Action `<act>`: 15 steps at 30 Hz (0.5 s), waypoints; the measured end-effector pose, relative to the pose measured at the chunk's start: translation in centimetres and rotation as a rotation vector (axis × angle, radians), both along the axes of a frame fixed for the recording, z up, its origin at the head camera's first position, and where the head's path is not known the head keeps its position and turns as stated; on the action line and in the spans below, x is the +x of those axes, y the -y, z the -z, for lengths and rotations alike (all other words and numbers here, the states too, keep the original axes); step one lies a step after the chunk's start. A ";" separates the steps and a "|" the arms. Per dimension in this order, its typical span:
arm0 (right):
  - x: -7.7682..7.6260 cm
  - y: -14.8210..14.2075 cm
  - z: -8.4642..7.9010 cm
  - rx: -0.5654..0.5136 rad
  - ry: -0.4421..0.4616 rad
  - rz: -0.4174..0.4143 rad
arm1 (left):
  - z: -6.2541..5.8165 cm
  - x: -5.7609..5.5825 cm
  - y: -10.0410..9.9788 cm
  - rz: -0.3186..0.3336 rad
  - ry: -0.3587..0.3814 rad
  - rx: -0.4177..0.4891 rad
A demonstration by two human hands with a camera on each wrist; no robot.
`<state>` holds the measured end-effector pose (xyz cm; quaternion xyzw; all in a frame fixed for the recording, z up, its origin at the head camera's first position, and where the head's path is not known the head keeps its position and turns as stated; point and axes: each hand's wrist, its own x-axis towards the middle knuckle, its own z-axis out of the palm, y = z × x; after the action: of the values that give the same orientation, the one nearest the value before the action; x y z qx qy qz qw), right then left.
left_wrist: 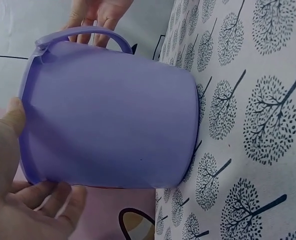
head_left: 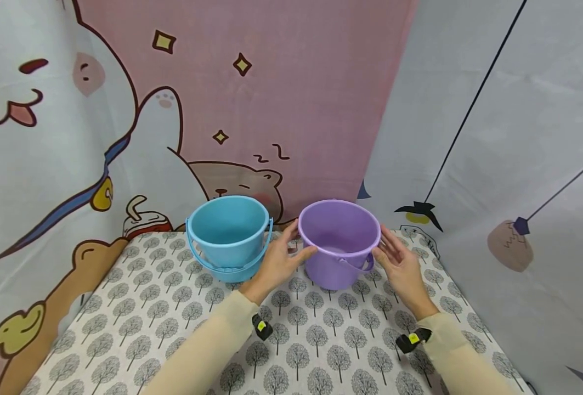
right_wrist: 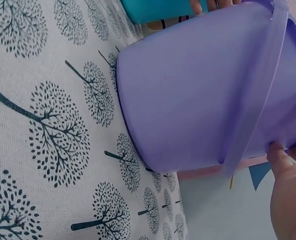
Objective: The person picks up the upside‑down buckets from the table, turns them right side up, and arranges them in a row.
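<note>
A purple bucket (head_left: 333, 274) stands upright on the tree-patterned cloth, its handle hanging down on the front right. On its left side my left hand (head_left: 276, 263) holds it just below the rim, thumb to the front and fingers farther back. My right hand (head_left: 405, 271) holds the opposite side in the same way. The left wrist view shows the thumb on the rim and bent fingers (left_wrist: 58, 205) along the wall. In the right wrist view, the thumb (right_wrist: 280, 157) touches the wall beside the handle. Inside, the purple bucket shows nothing.
A light blue bucket (head_left: 229, 253) stands upright just left of my left hand, its handle hanging across its front. The patterned cloth (head_left: 163, 334) covers the table. Behind it hangs a printed pink backdrop (head_left: 311, 109), with a pale curtain (head_left: 508, 137) along the right.
</note>
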<state>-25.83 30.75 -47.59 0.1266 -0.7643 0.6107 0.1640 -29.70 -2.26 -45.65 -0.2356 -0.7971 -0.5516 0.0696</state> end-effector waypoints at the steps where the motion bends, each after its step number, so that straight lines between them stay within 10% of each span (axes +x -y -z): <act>1: -0.1 0.0 0.1 0.003 0.001 -0.001 | 0.0 0.0 0.0 -0.004 0.000 -0.010; 15: 0.2 0.1 0.1 0.072 -0.015 0.053 | -0.4 0.7 0.1 -0.052 -0.036 -0.106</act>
<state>-25.68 30.65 -47.72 0.1167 -0.7876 0.5773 0.1811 -28.96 -2.36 -45.26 -0.2282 -0.8297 -0.5022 0.0858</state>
